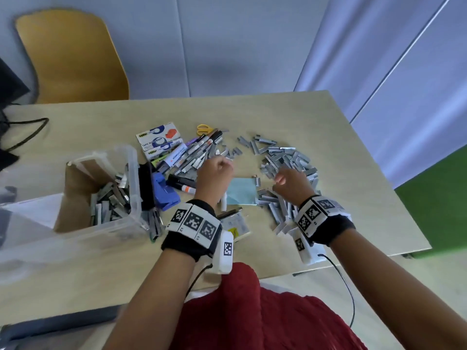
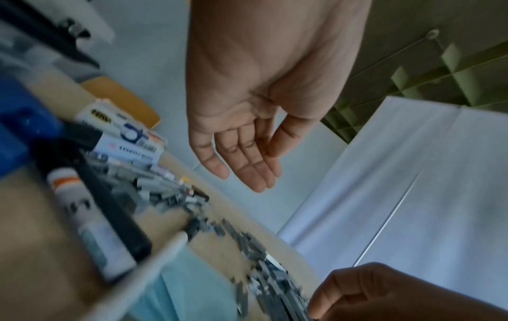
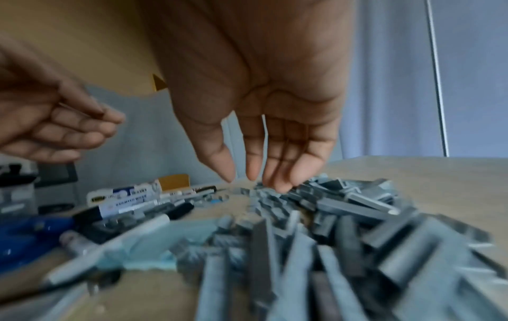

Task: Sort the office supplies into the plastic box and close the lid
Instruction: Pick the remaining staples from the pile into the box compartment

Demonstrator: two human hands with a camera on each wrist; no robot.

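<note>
**Both hands hovering empty over the staples**

Left of the staple pile [image 1: 285, 162], markers [image 1: 192, 152], tape boxes [image 1: 159, 141] and a blue pad [image 1: 241, 190] are crowding the table [image 1: 328, 117]; farther left, the plastic box [image 1: 131, 198] is sitting open, part-filled. Your left hand [image 2: 247, 121] is hanging loose, holding nothing. Your right hand [image 3: 264, 130] is reaching fingers spread, tips nearly touching the pile.

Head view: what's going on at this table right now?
A person is sorting office supplies at a table. Some staple strips already lie in the clear plastic box, whose lid is off. Many more staple strips, markers and a blue notepad remain on the table. The right hand reaches down over the staple pile, fingers relaxed. The left hand hovers open and holds nothing.
</note>
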